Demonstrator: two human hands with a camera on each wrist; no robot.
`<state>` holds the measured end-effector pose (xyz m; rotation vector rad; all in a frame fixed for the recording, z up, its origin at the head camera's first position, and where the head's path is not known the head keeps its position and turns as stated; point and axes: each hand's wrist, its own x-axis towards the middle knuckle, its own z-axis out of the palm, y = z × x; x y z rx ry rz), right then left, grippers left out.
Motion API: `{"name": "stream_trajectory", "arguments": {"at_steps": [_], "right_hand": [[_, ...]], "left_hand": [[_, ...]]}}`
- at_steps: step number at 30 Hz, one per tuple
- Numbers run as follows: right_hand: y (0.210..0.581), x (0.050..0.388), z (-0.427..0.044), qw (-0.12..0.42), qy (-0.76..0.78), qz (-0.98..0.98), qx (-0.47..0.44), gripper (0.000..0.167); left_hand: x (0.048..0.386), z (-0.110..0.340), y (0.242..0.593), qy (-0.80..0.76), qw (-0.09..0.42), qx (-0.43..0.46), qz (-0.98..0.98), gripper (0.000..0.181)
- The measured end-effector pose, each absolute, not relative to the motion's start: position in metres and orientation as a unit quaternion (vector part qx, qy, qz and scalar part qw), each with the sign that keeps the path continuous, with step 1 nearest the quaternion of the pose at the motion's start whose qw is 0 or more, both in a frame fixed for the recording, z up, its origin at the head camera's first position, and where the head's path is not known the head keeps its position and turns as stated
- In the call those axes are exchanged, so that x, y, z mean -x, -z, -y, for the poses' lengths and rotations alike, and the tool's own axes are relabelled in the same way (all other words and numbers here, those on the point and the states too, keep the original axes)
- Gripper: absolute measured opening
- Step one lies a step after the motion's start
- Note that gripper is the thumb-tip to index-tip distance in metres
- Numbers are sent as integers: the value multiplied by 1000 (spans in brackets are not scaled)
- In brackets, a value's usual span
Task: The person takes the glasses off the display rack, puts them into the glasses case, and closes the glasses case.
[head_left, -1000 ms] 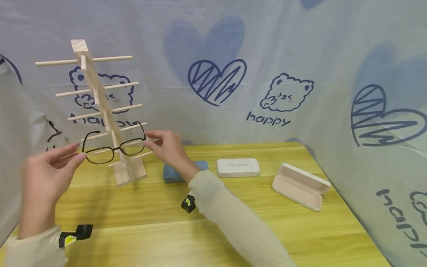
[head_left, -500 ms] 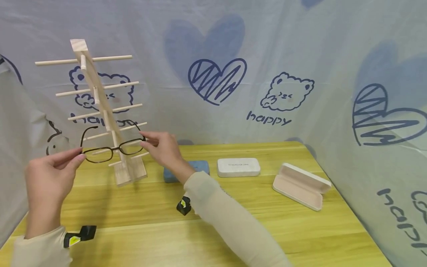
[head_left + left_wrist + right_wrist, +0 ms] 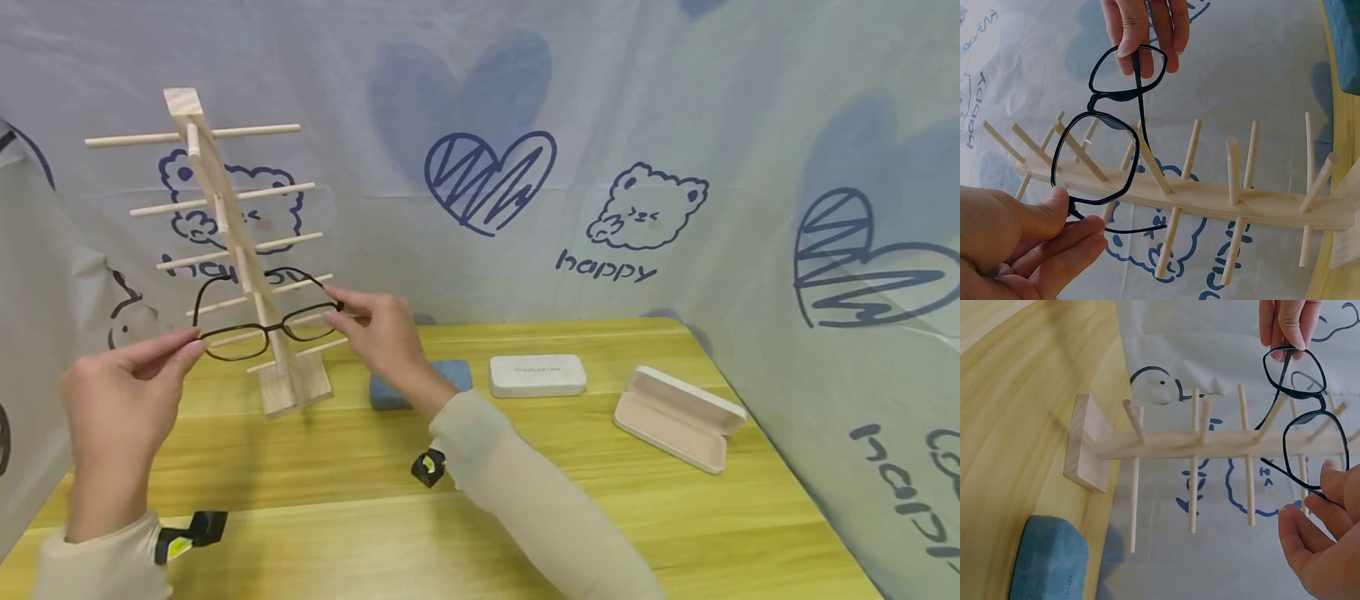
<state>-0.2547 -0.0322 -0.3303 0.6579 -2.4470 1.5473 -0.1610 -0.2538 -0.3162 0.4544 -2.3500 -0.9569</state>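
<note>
Black-framed eyeglasses [image 3: 274, 327] hang in the air before the lower pegs of a wooden peg stand [image 3: 232, 208], temples unfolded and pointing toward it. My left hand [image 3: 131, 400] pinches the left hinge corner between thumb and fingers. At the opposite corner, my right hand [image 3: 382, 333] pinches the frame in the same way. In the left wrist view, the eyeglasses [image 3: 1094, 159] overlap the pegs, with the left hand [image 3: 1035, 244] near and the right hand [image 3: 1147, 34] beyond. Whether the frame touches any peg, I cannot tell.
On the wooden table [image 3: 360, 517], a blue glasses case [image 3: 390, 393] lies partly behind the right forearm. Beside it are a closed white case [image 3: 537, 376] and an open white case [image 3: 678, 421] with a pinkish lining. A printed curtain [image 3: 480, 83] stands behind.
Both hands have shifted slightly right with the eyeglasses since half a second ago. The temples now reach farther over the stand's pegs. The cases have stayed put.
</note>
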Motion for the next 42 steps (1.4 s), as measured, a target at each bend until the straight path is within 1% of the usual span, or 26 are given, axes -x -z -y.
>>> {"name": "stream_trajectory", "arguments": {"at_steps": [3, 14, 24, 33, 42], "right_hand": [[331, 253, 25, 93, -528, 814, -222, 37], [335, 238, -5, 90, -533, 809, -230, 37], [334, 225, -36, 72, -564, 792, -222, 36], [335, 216, -65, 89, -565, 792, -212, 34], [342, 210, -96, 114, -560, 796, -200, 32]], "left_hand": [[157, 247, 314, 355, 307, -132, 873, 21], [141, 221, 306, 323, 377, -35, 867, 17], [129, 195, 298, 315, 405, 37, 858, 15], [136, 180, 302, 331, 411, 88, 845, 14], [149, 159, 314, 347, 378, 111, 851, 11]]}}
